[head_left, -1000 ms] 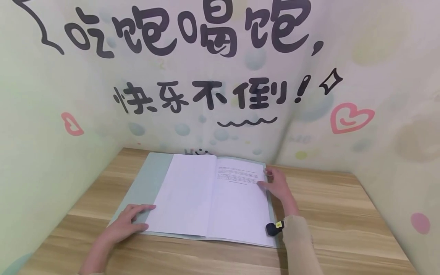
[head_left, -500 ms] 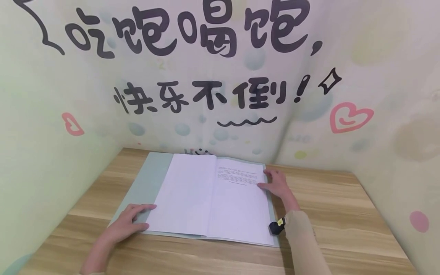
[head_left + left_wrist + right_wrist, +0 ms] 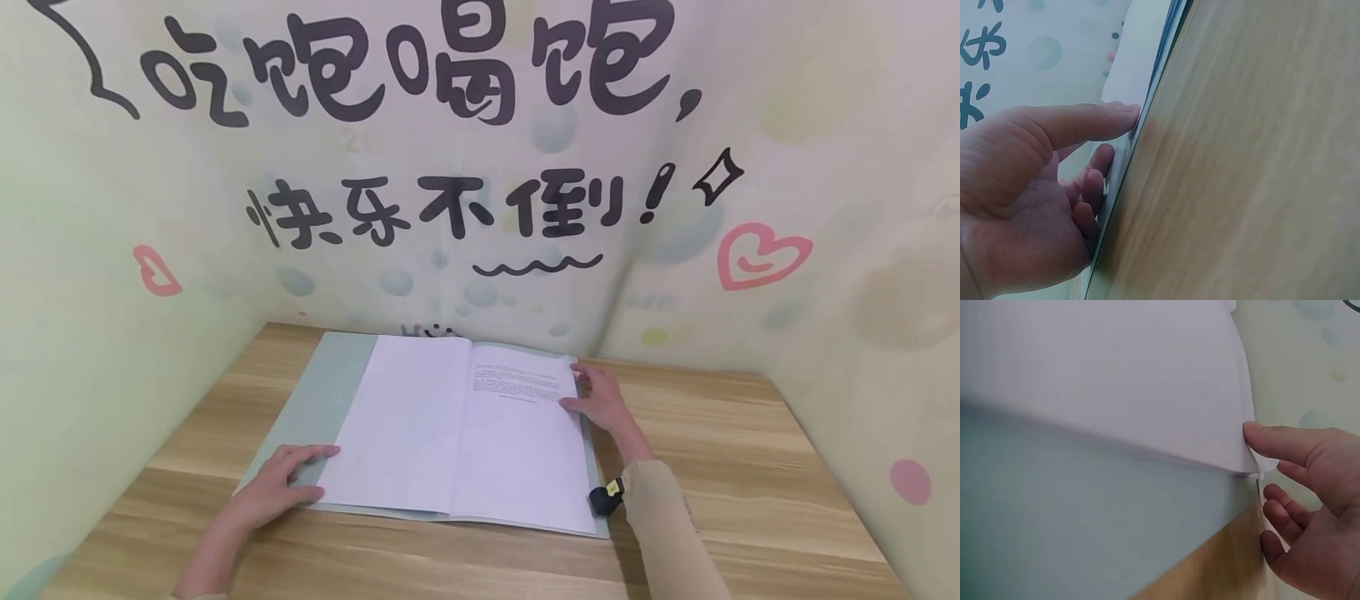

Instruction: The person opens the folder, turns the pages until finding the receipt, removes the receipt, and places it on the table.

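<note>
An open pale blue-green folder with white pages lies flat on the wooden table. Its left page is blank, and lines of small print run across the top of the right page. My left hand rests at the lower left, thumb and fingers extended onto the left page's edge and the cover. At the upper right corner, my right hand pinches the right page's edge. In the right wrist view, the thumb lies on the paper and a page corner bends out beside it.
Wood-grain table extends to both sides and in front of the folder. A wall with large black characters and pink hearts rises directly behind it. A black wrist camera hangs by the right sleeve, over the folder's lower right edge.
The right forearm has shifted slightly right, and its index finger has gone a little higher at the page's upper right corner. The left hand and the folder stay in place.
</note>
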{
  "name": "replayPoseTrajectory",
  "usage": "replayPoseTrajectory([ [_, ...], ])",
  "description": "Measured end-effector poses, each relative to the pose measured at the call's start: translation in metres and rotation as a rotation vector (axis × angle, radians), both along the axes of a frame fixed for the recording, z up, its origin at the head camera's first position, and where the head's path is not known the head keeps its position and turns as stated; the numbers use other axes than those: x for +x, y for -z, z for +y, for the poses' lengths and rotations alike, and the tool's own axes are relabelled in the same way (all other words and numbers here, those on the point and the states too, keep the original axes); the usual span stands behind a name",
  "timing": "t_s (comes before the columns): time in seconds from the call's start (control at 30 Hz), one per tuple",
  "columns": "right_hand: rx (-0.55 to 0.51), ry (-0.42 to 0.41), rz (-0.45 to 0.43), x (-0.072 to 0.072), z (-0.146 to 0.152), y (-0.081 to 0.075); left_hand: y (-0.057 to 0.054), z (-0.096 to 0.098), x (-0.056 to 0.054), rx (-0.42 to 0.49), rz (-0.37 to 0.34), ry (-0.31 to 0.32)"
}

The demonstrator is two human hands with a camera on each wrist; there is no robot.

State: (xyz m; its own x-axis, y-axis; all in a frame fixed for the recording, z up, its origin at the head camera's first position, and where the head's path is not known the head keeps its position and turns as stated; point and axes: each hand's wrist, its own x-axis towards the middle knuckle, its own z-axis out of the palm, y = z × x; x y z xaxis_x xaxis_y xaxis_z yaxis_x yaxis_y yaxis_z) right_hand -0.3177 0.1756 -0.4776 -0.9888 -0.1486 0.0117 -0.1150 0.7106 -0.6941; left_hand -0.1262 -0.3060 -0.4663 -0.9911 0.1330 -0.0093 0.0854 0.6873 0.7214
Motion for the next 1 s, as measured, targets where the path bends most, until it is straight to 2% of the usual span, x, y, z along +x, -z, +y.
replayPoseTrajectory([
  [0.17,-0.026,-0.046,-0.005,-0.002,0.001,-0.005,0.000,0.000,0.000,0.019,0.004,0.007],
  [0.53,-0.015,-0.077,-0.017,0.000,0.006,-0.015,-0.002,-0.001,-0.002,0.014,0.005,0.005],
  [1.0,-0.044,-0.090,-0.017,0.005,0.008,-0.012,-0.001,0.000,-0.001,0.024,-0.014,0.001],
])
